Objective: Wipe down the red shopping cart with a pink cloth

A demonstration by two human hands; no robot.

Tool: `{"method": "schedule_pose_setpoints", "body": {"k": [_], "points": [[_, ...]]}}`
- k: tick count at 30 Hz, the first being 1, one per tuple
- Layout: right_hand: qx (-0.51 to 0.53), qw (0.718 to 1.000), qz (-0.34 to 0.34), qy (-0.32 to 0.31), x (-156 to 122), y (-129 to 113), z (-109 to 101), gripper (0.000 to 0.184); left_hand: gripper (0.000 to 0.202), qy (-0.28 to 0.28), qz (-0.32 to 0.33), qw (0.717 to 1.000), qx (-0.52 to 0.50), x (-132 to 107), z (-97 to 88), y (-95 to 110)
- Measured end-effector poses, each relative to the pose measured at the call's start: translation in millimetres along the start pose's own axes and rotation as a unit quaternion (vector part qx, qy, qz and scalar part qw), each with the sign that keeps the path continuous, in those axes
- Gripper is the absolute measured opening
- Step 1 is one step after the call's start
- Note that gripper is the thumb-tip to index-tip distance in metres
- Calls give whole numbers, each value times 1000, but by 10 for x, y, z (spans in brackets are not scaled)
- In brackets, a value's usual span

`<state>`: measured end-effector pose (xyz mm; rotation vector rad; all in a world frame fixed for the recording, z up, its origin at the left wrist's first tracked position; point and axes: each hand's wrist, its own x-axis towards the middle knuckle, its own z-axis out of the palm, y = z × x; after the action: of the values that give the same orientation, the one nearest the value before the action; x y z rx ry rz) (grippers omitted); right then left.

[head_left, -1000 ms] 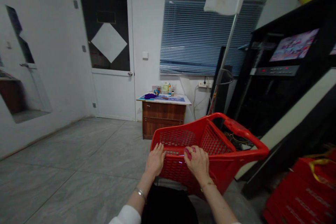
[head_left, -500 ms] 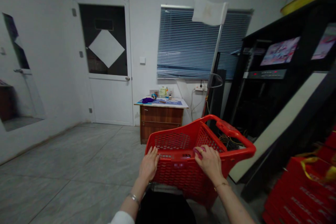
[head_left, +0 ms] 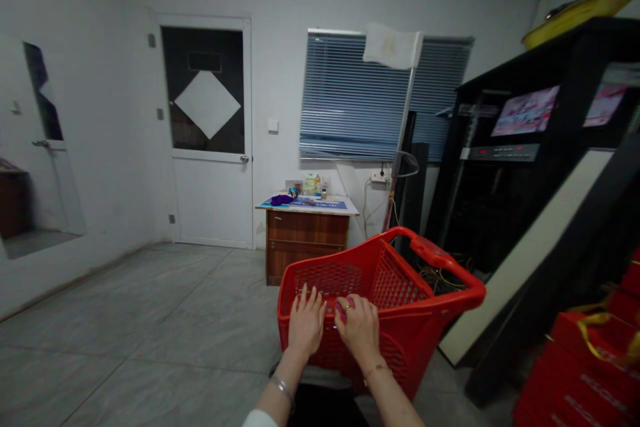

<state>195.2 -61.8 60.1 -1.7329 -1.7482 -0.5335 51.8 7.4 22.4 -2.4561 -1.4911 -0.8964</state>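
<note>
A red plastic shopping cart [head_left: 420, 340] with latticed sides stands right in front of me, its handle toward the right. Over the near rim lies my left hand [head_left: 306, 321], fingers spread and stretched out, holding nothing. Close beside it, my right hand [head_left: 359, 327] is closed around a crumpled pink-red cloth [head_left: 344, 307], only part of which shows. That hand is at the same rim, a little to the right of the left one. The cart's lower inside is mostly hidden by the near wall and my hands.
Beyond the cart stands a wooden cabinet [head_left: 307, 233] with a purple cloth [head_left: 283, 200] and small bottles on top. On the right are a black rack [head_left: 505, 87], a leaning pale board [head_left: 530, 253] and red bags [head_left: 575, 373]. A white door [head_left: 213, 203] is at the back left.
My right hand has moved left along the rim with the cloth, closer to my left hand. The left hand has shifted slightly right. The view has tilted up a little.
</note>
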Motion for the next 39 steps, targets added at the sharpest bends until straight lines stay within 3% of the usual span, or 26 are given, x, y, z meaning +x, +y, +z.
{"method": "schedule_pose_setpoints", "body": {"k": [3, 9, 11, 14, 20, 23, 26, 34, 36, 39], "points": [[4, 1000, -28, -10, -1, 171, -106, 25, 46, 11, 3, 1000, 16, -29, -22, -25], [-89, 996, 15, 25, 98, 1017, -605, 29, 46, 8, 17, 1000, 24, -26, -38, -110], [-110, 992, 35, 44, 138, 1178, -682, 30, 46, 11, 17, 999, 28, -16, -18, -105], [-120, 989, 57, 62, 177, 1128, -628, 29, 46, 12, 8, 999, 30, -1, 1, -84], [-61, 997, 37, 36, 166, 347, -149, 26, 45, -1, 1, 999, 35, 28, -19, -98], [-18, 999, 19, 33, 157, 113, 4, 24, 45, -4, 5, 998, 55, 46, -23, -152], [-5, 1000, -18, 14, 195, 226, -54, 23, 44, -3, 2, 998, 65, 69, -18, -232], [-109, 993, 13, 49, 439, 1148, -551, 27, 45, -11, -21, 997, 77, 129, 2, -338], [-123, 990, 21, 67, 459, 1192, -558, 27, 46, -9, -29, 997, 78, 131, -3, -315], [-136, 985, 38, 101, 443, 1037, -469, 25, 48, -6, -41, 995, 85, 124, -20, -276]]}}
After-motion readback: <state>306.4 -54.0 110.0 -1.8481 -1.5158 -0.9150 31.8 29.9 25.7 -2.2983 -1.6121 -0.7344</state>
